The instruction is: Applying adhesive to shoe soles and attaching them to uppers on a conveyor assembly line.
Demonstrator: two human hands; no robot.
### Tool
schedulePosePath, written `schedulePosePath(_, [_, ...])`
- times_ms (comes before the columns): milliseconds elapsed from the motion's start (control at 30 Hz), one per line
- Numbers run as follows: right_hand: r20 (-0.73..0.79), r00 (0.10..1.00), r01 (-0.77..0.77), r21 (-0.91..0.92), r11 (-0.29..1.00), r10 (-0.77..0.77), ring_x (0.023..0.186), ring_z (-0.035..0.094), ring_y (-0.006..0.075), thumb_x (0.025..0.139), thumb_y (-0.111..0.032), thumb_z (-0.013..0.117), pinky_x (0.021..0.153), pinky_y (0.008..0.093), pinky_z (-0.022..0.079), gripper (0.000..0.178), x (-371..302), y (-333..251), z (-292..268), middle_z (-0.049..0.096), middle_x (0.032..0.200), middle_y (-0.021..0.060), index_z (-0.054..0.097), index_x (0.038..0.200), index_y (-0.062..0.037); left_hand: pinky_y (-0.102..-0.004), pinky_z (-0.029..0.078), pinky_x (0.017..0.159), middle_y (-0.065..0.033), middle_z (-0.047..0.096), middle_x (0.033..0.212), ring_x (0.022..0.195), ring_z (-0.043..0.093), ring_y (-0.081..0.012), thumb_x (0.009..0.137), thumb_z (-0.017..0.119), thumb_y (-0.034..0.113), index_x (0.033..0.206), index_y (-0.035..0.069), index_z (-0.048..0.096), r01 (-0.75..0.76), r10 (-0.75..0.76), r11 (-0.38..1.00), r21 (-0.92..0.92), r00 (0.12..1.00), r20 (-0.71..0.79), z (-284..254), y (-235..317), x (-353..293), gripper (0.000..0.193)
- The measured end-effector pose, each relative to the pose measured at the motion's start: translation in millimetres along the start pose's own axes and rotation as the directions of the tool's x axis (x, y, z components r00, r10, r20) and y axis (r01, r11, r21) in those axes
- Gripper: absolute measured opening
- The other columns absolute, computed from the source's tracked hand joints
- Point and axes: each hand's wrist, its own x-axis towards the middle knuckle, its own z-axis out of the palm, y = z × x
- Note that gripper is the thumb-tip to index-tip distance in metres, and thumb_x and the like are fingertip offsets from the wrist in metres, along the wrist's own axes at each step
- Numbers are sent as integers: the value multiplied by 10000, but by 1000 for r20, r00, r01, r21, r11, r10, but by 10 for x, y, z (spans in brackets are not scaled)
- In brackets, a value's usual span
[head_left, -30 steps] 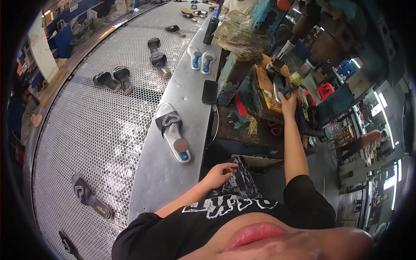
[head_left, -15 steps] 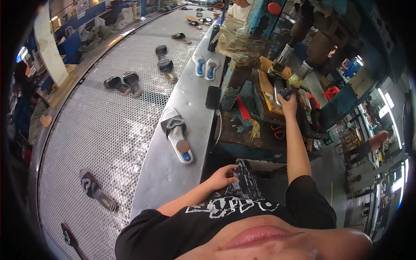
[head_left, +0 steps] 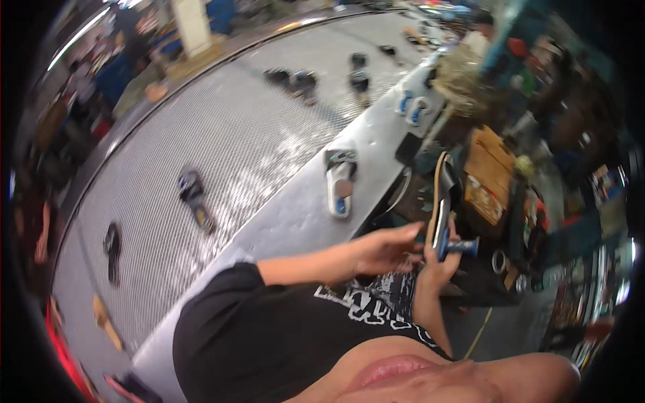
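My right hand is closed around the heel end of a sandal, held upright on its edge with its tan sole turned left and its dark strap turned right. A blue cylindrical piece sticks out to the right of that hand at the heel end. My left hand reaches across from the left with its fingers stretched out, close beside the sandal's sole. Motion blurs its fingertips, so contact with the sole is hard to make out.
On the metal ledge lie a white-soled sandal, two white soles with blue parts and a flat black rectangle. Several dark sandals rest on the perforated conveyor. A machine with a brown block stands right.
My right hand has come back from the machine toward my body with the sandal. My left hand has moved right, up to the sandal. The whole view has turned and shifted.
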Motion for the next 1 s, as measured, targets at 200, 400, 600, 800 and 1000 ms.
schedulePosePath(200, [352,922,253,-226,941,-163,1363,397,366,683,-32,674,1129,471,263,508,-167,88,103,514,1359,220,459,1144,-15,-439,428,1009,-170,512,1318,1194,524,-349,856,597,206,1363,97,458,-700,684,713,-42,707,-179,99,859,-664,537])
schedulePosePath(400, [435,892,191,-119,974,-122,1381,347,423,697,-38,723,1134,529,238,502,-224,214,434,507,1348,250,421,1097,-39,-457,373,1065,-289,460,1365,1242,492,-363,824,612,296,1437,53,338,-207,206,978,10,978,43,107,67,-882,714])
schedulePosePath(600, [508,844,299,-180,937,-171,1416,276,452,675,-2,723,1139,541,208,503,-397,118,440,509,1336,229,394,1048,-80,-463,289,1120,-277,413,1437,1335,415,-356,836,586,293,1471,64,278,-830,840,514,218,435,-323,-85,657,-1045,741])
schedulePosePath(800, [445,884,339,-401,851,-143,1311,453,354,664,-38,744,1105,437,317,551,-158,516,384,552,1287,192,452,1130,-64,-410,326,1096,-260,473,1399,1323,440,-301,872,590,168,1463,38,341,-301,819,419,857,533,-213,-218,285,-1532,654])
schedulePosePath(1000, [406,894,349,-366,863,-189,1166,508,334,648,-234,795,997,406,407,704,214,1271,731,512,1242,172,491,1259,-61,-488,257,1126,-242,352,1480,1364,324,-396,812,709,531,1477,-30,283,908,928,-301,291,210,308,-1285,1014,-3141,969])
